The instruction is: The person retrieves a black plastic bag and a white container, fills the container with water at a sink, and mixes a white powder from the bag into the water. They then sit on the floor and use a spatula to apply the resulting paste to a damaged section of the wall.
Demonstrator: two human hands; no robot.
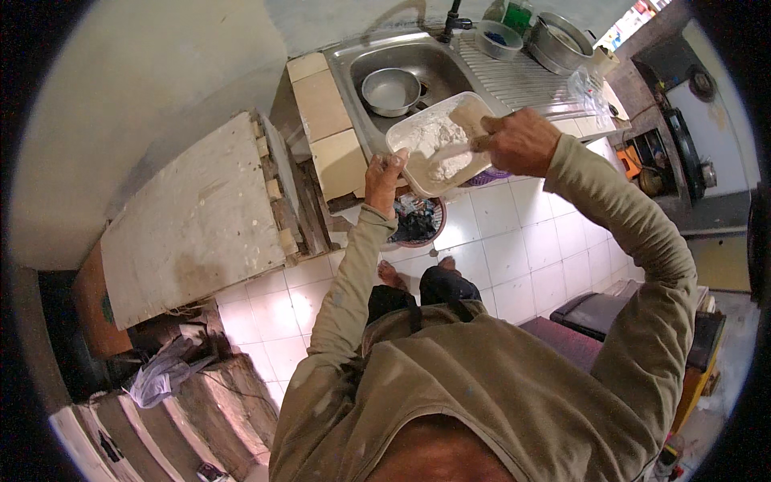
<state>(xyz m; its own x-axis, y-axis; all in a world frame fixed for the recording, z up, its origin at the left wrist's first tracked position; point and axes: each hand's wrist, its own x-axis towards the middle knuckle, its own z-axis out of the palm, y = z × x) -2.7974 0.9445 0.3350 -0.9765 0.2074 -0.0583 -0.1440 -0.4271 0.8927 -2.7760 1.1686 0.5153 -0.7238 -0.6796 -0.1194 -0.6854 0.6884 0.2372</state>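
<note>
My left hand [381,178] grips the near-left side of a pale rectangular plastic container [398,136], held tilted over the front edge of a steel sink [344,66]. White powder [446,165] lies in the container. My right hand [522,143] is closed on a light-coloured utensil [470,146] that reaches into the powder; its exact shape is hard to make out. A round metal pan [391,84] sits in the sink basin, just beyond the container.
A drainboard holds a clear bowl [496,42] and a metal pot [554,48]. Below stands a basket [426,233] of rubbish. A board-topped bench [185,217] is left, steps [177,434] lower left, appliances [707,120] and a dark cushioned seat [586,313] right.
</note>
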